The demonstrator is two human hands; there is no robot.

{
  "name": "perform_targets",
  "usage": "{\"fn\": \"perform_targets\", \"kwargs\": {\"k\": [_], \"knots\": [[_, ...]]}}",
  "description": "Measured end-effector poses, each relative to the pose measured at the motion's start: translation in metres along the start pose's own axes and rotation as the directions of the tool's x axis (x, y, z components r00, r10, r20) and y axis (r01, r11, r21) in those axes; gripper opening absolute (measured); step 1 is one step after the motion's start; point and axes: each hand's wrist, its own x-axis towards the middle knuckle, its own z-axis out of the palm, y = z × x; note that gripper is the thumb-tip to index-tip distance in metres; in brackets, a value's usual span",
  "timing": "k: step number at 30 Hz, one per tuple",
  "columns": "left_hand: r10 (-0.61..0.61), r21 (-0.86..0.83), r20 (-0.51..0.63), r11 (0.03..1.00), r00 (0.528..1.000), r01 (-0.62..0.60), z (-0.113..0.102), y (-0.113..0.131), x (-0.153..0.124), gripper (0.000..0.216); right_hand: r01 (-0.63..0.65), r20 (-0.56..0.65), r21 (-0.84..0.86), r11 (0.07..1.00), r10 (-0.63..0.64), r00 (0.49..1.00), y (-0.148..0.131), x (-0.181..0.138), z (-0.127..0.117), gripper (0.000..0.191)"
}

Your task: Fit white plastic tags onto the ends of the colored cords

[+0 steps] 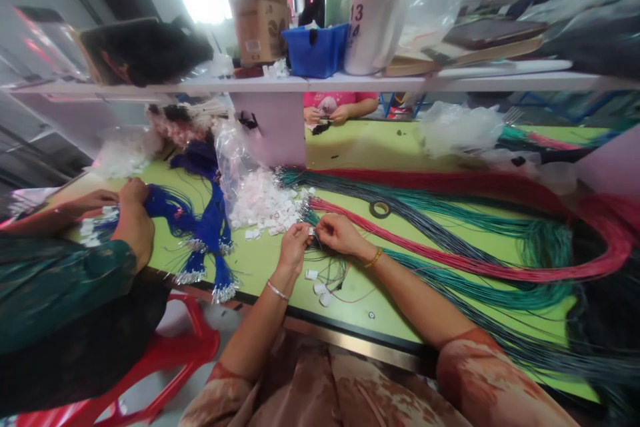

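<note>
My left hand pinches a small white connector over the green tabletop. Close beside it, my right hand has its fingers closed at the connector, apparently on a thin wire whose colour I cannot make out. Just below my hands lie several white connectors with short thin wires attached. A heap of loose white connectors spills from a clear plastic bag beyond my left hand. Bundles of red wires, green wires and dark grey wires run off to the right.
A roll of black tape lies among the wires. Blue wire bundles sit left, near a co-worker's hands. Another person's hands show under the shelf, which holds a blue bin and a mug.
</note>
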Motion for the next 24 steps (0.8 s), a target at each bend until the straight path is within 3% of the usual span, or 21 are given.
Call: {"fn": "perform_targets", "kwargs": {"k": [4, 6, 7, 9, 11, 13, 14, 15, 16, 18, 20, 22, 23, 24], "knots": [[0.071, 0.106, 0.000, 0.992, 0.997, -0.071, 0.004, 0.004, -0.008, 0.029, -0.022, 0.039, 0.059, 0.998, 0.020, 0.999, 0.004, 0.002, -0.006, 0.009], [0.226, 0.229, 0.029, 0.947, 0.974, -0.227, 0.010, 0.007, -0.023, 0.021, -0.028, 0.072, 0.160, 0.987, 0.017, 0.997, 0.004, 0.007, -0.018, 0.015], [0.327, 0.304, 0.097, 0.890, 0.940, -0.341, 0.014, 0.009, -0.034, 0.017, -0.040, 0.070, 0.207, 0.977, 0.026, 0.997, 0.003, 0.009, -0.025, 0.019], [0.426, 0.408, 0.421, 0.700, 0.801, -0.586, 0.023, 0.008, -0.057, 0.013, -0.060, 0.067, 0.251, 0.966, 0.044, 0.997, -0.002, 0.013, -0.034, 0.022], [0.278, 0.374, 0.783, 0.504, 0.556, -0.778, 0.031, 0.003, -0.079, 0.015, -0.035, 0.151, 0.216, 0.976, 0.003, 0.989, -0.011, 0.014, -0.032, 0.019], [0.082, 0.269, 0.944, 0.373, 0.320, -0.888, 0.038, -0.006, -0.094, 0.016, 0.039, 0.324, 0.136, 0.990, -0.081, 0.943, -0.022, 0.010, -0.019, 0.012], [0.026, 0.226, 0.968, 0.338, 0.248, -0.914, 0.040, -0.009, -0.099, 0.015, 0.079, 0.396, 0.080, 0.994, -0.105, 0.912, -0.026, 0.007, -0.009, 0.010], [0.005, 0.199, 0.977, 0.324, 0.212, -0.925, 0.041, -0.012, -0.101, 0.016, 0.117, 0.436, 0.003, 0.993, -0.107, 0.894, -0.029, 0.003, 0.001, 0.008], [0.018, 0.191, 0.978, 0.329, 0.209, -0.925, 0.040, -0.012, -0.102, 0.016, 0.148, 0.452, -0.077, 0.986, -0.098, 0.886, -0.030, 0.000, 0.010, 0.006], [0.097, 0.230, 0.953, 0.384, 0.287, -0.894, 0.033, -0.007, -0.096, 0.015, 0.181, 0.460, -0.209, 0.961, -0.066, 0.885, -0.029, -0.006, 0.026, 0.005], [0.220, 0.349, 0.852, 0.441, 0.476, -0.827, 0.018, 0.006, -0.082, 0.010, 0.172, 0.467, -0.297, 0.939, -0.014, 0.884, -0.025, -0.010, 0.034, 0.005], [0.371, 0.548, 0.605, 0.449, 0.705, -0.706, -0.004, 0.024, -0.059, 0.008, 0.174, 0.460, -0.355, 0.919, 0.010, 0.888, -0.022, -0.013, 0.037, 0.007], [0.418, 0.675, 0.460, 0.409, 0.784, -0.614, -0.015, 0.033, -0.045, 0.009, 0.185, 0.447, -0.372, 0.910, 0.001, 0.894, -0.022, -0.014, 0.036, 0.009], [0.446, 0.787, 0.331, 0.355, 0.832, -0.504, -0.027, 0.042, -0.032, 0.011, 0.197, 0.430, -0.380, 0.904, -0.016, 0.903, -0.022, -0.015, 0.035, 0.011]]}}
